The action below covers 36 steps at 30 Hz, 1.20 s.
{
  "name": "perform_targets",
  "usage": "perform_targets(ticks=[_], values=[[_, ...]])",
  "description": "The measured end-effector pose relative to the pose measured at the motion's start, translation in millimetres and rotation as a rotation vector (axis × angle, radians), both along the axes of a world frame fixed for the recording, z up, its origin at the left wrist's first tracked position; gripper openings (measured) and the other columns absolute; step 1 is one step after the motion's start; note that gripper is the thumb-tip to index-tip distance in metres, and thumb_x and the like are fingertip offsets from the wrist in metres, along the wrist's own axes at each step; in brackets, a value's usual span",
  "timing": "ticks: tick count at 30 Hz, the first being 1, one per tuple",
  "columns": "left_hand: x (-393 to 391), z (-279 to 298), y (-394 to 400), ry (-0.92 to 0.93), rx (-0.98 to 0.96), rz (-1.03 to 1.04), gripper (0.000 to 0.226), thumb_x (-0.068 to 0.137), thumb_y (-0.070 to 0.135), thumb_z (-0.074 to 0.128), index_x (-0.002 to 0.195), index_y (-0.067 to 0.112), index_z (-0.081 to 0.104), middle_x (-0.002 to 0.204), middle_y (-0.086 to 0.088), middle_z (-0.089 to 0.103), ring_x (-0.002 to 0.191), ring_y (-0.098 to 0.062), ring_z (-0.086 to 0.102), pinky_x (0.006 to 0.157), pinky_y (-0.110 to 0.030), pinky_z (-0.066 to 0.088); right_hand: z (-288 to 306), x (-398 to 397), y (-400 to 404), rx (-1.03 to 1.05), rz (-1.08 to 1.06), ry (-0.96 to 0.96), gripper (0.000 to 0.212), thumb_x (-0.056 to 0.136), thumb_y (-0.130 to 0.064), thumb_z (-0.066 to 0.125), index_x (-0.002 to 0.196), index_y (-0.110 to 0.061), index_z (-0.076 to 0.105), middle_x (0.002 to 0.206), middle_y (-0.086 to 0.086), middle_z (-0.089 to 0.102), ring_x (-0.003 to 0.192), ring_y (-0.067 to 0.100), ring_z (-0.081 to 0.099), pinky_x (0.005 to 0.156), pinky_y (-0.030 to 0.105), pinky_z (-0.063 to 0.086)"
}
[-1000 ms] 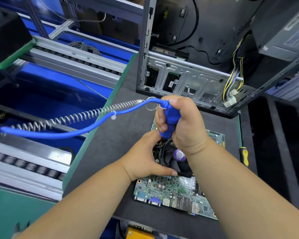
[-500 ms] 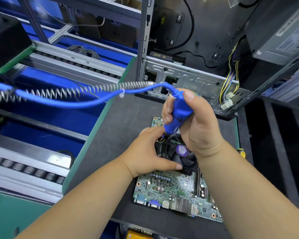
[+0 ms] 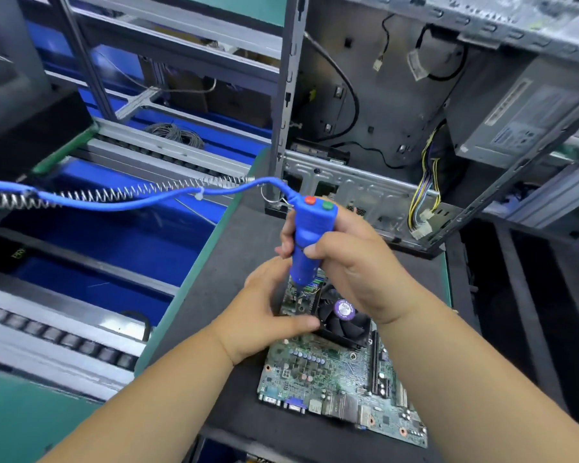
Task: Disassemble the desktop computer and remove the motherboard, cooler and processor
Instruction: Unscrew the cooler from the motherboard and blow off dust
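Since a second ago the right hand (image 3: 355, 262) has raised the blue electric screwdriver (image 3: 306, 242) from a low, tilted hold to a nearly upright one, so that its top with a red and a green button now shows, and the view has shifted so the open computer case (image 3: 398, 128) fills more of the upper right. From the head camera, the right hand's fingers are curled round the screwdriver's body, and the tip points down at the far left corner of the cooler (image 3: 343, 317), just beside the left hand's fingers. Whether the bit touches a screw cannot be told. A blue cable (image 3: 141, 202) and a stretched metal spring (image 3: 147, 190) run from the tool's top away to the left edge. The left hand (image 3: 264, 315) rests on the motherboard (image 3: 335, 379) with fingers loosely bent beside the cooler and the thumb stretched along the cooler's near left edge, steadying it rather than closing round anything. The cooler, a black fan with a purple round label, sits on the far part of the green motherboard, which lies flat on the dark mat (image 3: 234, 248) of the workbench, its port side toward the person. The case stands behind the board, apart from it, with a bundle of yellow and black wires (image 3: 425, 195) hanging inside and a grey power supply (image 3: 522, 118) at the upper right. A roller conveyor (image 3: 64, 332) with blue panels runs along the left.
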<state>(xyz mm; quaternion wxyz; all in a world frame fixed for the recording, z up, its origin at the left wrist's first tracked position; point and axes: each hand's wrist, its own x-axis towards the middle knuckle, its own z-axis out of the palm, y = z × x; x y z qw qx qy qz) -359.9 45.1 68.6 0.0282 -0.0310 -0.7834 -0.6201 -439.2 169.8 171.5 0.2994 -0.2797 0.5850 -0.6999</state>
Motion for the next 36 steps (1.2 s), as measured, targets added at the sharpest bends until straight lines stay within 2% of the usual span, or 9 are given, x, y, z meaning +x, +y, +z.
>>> perform_targets(ticks=[2, 9, 14, 17, 20, 23, 27, 32, 36], values=[[19, 13, -16, 0.033, 0.100, 0.088, 0.079, 0.067, 0.057, 0.077, 0.135, 0.039, 0.041, 0.137, 0.025, 0.050, 0.134, -0.005, 0.042, 0.113, -0.027, 0.032, -3, 12, -10, -0.036, 0.008, -0.077, 0.029, 0.067, 0.002, 0.047, 0.092, -0.005, 0.060, 0.083, 0.008, 0.061, 0.086, 0.028, 0.054, 0.084, 0.050, 0.040], [83, 30, -62, -0.003, 0.130, 0.273, 0.044, 0.081, 0.039, 0.067, 0.122, 0.030, 0.053, 0.112, -0.001, 0.059, 0.094, -0.025, 0.051, 0.093, -0.037, 0.044, -29, 57, -62, 0.040, 0.072, -0.187, 0.032, 0.064, -0.002, 0.050, 0.094, -0.008, 0.061, 0.090, 0.007, 0.059, 0.092, 0.025, 0.052, 0.087, 0.049, 0.038], [129, 12, -80, -0.137, -0.018, 0.481, 0.046, 0.073, 0.049, 0.069, 0.115, 0.034, 0.057, 0.112, 0.014, 0.058, 0.105, -0.004, 0.054, 0.095, -0.024, 0.040, -55, 96, -101, 0.057, 0.153, -0.355, 0.032, 0.069, -0.006, 0.057, 0.101, -0.011, 0.061, 0.089, 0.002, 0.067, 0.088, 0.019, 0.063, 0.081, 0.031, 0.048], [161, -1, -86, -0.156, 0.172, 0.542, 0.047, 0.076, 0.034, 0.071, 0.119, 0.021, 0.056, 0.116, -0.001, 0.065, 0.111, -0.017, 0.061, 0.100, -0.043, 0.046, -68, 123, -122, 0.145, 0.231, -0.416, 0.032, 0.069, -0.011, 0.060, 0.101, -0.014, 0.062, 0.094, 0.007, 0.064, 0.093, 0.025, 0.057, 0.083, 0.039, 0.042], [197, -11, -93, -0.148, 0.221, 0.640, 0.046, 0.082, 0.020, 0.068, 0.126, 0.026, 0.054, 0.117, -0.011, 0.063, 0.102, -0.026, 0.063, 0.095, -0.039, 0.050, -77, 147, -139, 0.212, 0.375, -0.363, 0.023, 0.081, -0.010, 0.061, 0.103, -0.017, 0.061, 0.094, 0.008, 0.062, 0.085, 0.022, 0.058, 0.071, 0.035, 0.047], [232, -22, -102, -0.229, 0.131, 0.779, 0.034, 0.083, 0.028, 0.068, 0.114, 0.039, 0.060, 0.107, -0.008, 0.064, 0.090, -0.030, 0.062, 0.081, -0.041, 0.052, -85, 157, -153, 0.391, 0.401, -0.126, 0.030, 0.090, -0.011, 0.061, 0.117, -0.024, 0.055, 0.117, 0.000, 0.060, 0.105, 0.011, 0.058, 0.088, 0.022, 0.046], [270, -48, -117, -0.451, -0.185, 1.053, 0.024, 0.083, 0.033, 0.072, 0.101, 0.044, 0.059, 0.087, 0.005, 0.059, 0.065, -0.011, 0.059, 0.061, -0.028, 0.044, -90, 168, -165, 0.519, 0.410, -0.033, 0.037, 0.089, -0.023, 0.063, 0.120, -0.037, 0.049, 0.121, -0.009, 0.052, 0.099, -0.002, 0.054, 0.072, 0.016, 0.038], [298, -80, -134, -0.738, -0.423, 1.239, 0.022, 0.082, 0.040, 0.069, 0.101, 0.038, 0.060, 0.083, 0.007, 0.055, 0.072, -0.015, 0.054, 0.058, -0.028, 0.036, -99, 186, -173, 0.565, 0.461, -0.031, 0.031, 0.091, -0.023, 0.060, 0.120, -0.033, 0.056, 0.114, -0.010, 0.056, 0.099, 0.003, 0.055, 0.076, 0.022, 0.039], [310, -99, -142, -0.848, -0.565, 1.266, 0.029, 0.082, 0.038, 0.071, 0.109, 0.034, 0.062, 0.091, 0.002, 0.052, 0.089, -0.025, 0.057, 0.070, -0.030, 0.040, -101, 194, -175, 0.574, 0.493, -0.009, 0.029, 0.091, -0.022, 0.059, 0.118, -0.033, 0.058, 0.116, -0.008, 0.057, 0.106, 0.003, 0.055, 0.085, 0.023, 0.042]])
